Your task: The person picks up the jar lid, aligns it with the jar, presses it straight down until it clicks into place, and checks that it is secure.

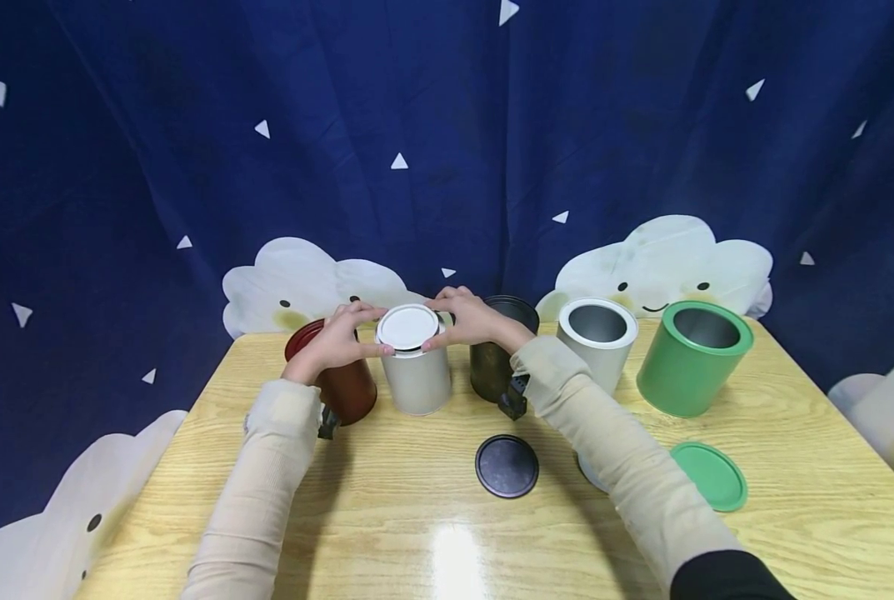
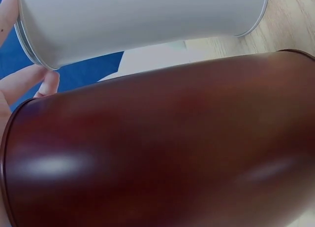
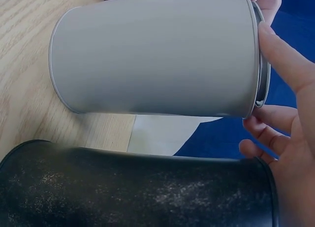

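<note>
A white can (image 1: 420, 385) stands upright, with a white lid (image 1: 408, 326) sitting at its top. In the right wrist view a dark silvery band shows between the can's rim and the lid (image 3: 266, 64). My left hand (image 1: 337, 337) holds the lid's left side, thumb toward me and fingers behind. Opposite it, my right hand (image 1: 471, 321) grips the right side, its thumb (image 3: 283, 52) on the lid's edge and its fingertips at the rim. Close under the left hand is a dark red can (image 2: 157, 143); a black can (image 3: 138, 187) stands below the right hand.
Farther right stand a second white can (image 1: 602, 358) and a green can (image 1: 685, 375), both without lids. On the wooden table (image 1: 387, 517) lie a black lid (image 1: 506, 467), a green lid (image 1: 712, 477) and a pale lid (image 1: 589, 473) partly under my right forearm. A blue curtain (image 1: 447, 125) hangs behind.
</note>
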The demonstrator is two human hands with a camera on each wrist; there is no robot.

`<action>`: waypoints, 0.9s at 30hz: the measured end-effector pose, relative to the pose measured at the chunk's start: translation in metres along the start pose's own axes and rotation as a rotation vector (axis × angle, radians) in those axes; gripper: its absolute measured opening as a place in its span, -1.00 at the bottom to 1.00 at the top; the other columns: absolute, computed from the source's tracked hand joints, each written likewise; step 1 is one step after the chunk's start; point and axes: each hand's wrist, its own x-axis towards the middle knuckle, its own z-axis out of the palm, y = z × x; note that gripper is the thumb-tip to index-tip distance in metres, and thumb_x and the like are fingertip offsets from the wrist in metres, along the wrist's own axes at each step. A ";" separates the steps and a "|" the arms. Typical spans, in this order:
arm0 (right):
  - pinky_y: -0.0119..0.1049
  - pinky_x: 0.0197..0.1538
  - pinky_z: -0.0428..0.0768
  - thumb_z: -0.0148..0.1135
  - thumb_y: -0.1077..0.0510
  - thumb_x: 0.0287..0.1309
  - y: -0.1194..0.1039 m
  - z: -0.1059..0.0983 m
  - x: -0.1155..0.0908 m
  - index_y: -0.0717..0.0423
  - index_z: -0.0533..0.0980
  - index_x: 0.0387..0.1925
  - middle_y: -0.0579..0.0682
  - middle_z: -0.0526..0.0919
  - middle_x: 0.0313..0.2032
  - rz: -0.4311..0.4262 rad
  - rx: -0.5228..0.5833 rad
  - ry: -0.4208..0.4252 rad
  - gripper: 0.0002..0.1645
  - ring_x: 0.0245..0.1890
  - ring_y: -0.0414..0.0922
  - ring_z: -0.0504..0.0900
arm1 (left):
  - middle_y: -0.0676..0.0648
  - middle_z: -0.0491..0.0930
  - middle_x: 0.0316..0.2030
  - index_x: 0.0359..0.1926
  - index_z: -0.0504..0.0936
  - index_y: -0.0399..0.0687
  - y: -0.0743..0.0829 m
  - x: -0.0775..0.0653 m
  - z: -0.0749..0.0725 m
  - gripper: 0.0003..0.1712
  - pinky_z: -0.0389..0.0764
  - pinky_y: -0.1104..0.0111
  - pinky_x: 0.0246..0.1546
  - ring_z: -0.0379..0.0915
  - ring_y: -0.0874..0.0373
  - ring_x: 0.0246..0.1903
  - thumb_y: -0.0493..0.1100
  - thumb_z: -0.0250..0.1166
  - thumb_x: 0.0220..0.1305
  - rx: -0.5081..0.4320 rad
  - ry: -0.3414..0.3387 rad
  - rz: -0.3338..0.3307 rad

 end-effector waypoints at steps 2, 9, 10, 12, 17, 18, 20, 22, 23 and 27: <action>-0.06 0.04 0.28 0.40 -0.16 -0.20 0.000 0.000 0.000 0.22 0.36 0.19 0.17 0.42 0.01 0.006 0.004 -0.007 -0.08 -0.01 0.06 0.29 | -0.25 0.37 0.06 0.15 0.43 -0.27 -0.001 0.001 0.000 -0.25 0.11 -0.06 0.03 0.14 -0.13 0.05 -0.02 0.42 -0.06 0.003 -0.008 -0.005; -0.03 0.05 0.26 0.39 -0.15 -0.18 -0.001 0.000 0.001 0.19 0.39 0.17 0.18 0.41 0.02 0.029 0.002 -0.029 -0.12 0.02 0.07 0.28 | -0.25 0.39 0.04 0.14 0.45 -0.25 0.000 0.003 0.000 -0.27 0.08 -0.06 0.02 0.18 -0.13 0.03 -0.02 0.41 -0.05 0.026 -0.037 -0.012; -0.02 0.05 0.25 0.39 -0.15 -0.18 0.000 0.000 0.001 0.19 0.39 0.17 0.18 0.40 0.03 0.032 0.003 -0.030 -0.13 0.02 0.07 0.28 | -0.25 0.40 0.04 0.14 0.44 -0.25 0.000 0.003 0.000 -0.27 0.08 -0.06 0.02 0.18 -0.13 0.03 -0.02 0.41 -0.05 0.028 -0.041 -0.013; -0.02 0.05 0.25 0.38 -0.15 -0.17 0.000 0.000 0.001 0.18 0.38 0.17 0.19 0.40 0.03 0.036 0.000 -0.034 -0.13 0.03 0.08 0.27 | -0.24 0.41 0.02 0.15 0.44 -0.25 -0.001 0.004 -0.001 -0.27 0.08 -0.05 0.01 0.19 -0.12 0.01 -0.01 0.40 -0.04 0.031 -0.046 -0.014; -0.01 0.05 0.24 0.37 -0.14 -0.15 -0.001 0.000 0.000 0.19 0.37 0.18 0.20 0.39 0.04 0.044 0.005 -0.037 -0.13 0.03 0.08 0.27 | -0.24 0.42 -0.01 0.18 0.40 -0.26 0.000 0.003 -0.002 -0.24 0.09 -0.06 0.00 0.20 -0.12 0.00 0.00 0.39 -0.03 0.037 -0.058 -0.020; -0.01 0.05 0.24 0.37 -0.14 -0.14 -0.002 0.000 0.000 0.20 0.37 0.18 0.20 0.39 0.04 0.044 0.006 -0.037 -0.13 0.03 0.08 0.27 | -0.24 0.42 -0.01 0.19 0.39 -0.25 0.000 0.003 -0.002 -0.23 0.09 -0.06 0.00 0.20 -0.12 0.01 0.00 0.39 -0.02 0.040 -0.059 -0.020; -0.01 0.05 0.24 0.37 -0.14 -0.14 -0.001 0.000 -0.001 0.21 0.36 0.18 0.21 0.39 0.04 0.043 0.008 -0.034 -0.13 0.03 0.09 0.27 | -0.24 0.42 -0.01 0.22 0.35 -0.23 0.000 0.003 -0.002 -0.20 0.08 -0.07 0.00 0.19 -0.12 0.02 0.01 0.39 -0.02 0.037 -0.058 -0.022; -0.02 0.05 0.25 0.36 -0.14 -0.13 -0.001 0.000 -0.001 0.21 0.36 0.18 0.21 0.39 0.05 0.045 0.012 -0.029 -0.14 0.03 0.08 0.26 | -0.24 0.41 0.00 0.24 0.34 -0.21 0.001 0.002 -0.002 -0.20 0.08 -0.07 0.01 0.18 -0.12 0.04 0.00 0.38 -0.01 0.026 -0.051 -0.019; -0.02 0.05 0.26 0.36 -0.14 -0.12 0.000 0.001 -0.001 0.21 0.37 0.18 0.21 0.39 0.05 0.045 0.015 -0.026 -0.14 0.03 0.08 0.26 | -0.24 0.41 0.01 0.24 0.34 -0.21 0.001 0.002 -0.002 -0.20 0.07 -0.07 0.01 0.18 -0.12 0.05 0.00 0.38 0.00 0.023 -0.045 -0.014; -0.05 0.03 0.28 0.36 -0.13 -0.11 0.001 0.002 -0.001 0.19 0.38 0.17 0.20 0.39 0.04 0.044 0.022 -0.012 -0.17 0.02 0.06 0.26 | -0.24 0.40 0.03 0.19 0.41 -0.21 0.001 0.001 0.000 -0.28 0.08 -0.06 0.01 0.18 -0.12 0.04 0.01 0.36 0.02 0.021 -0.020 -0.002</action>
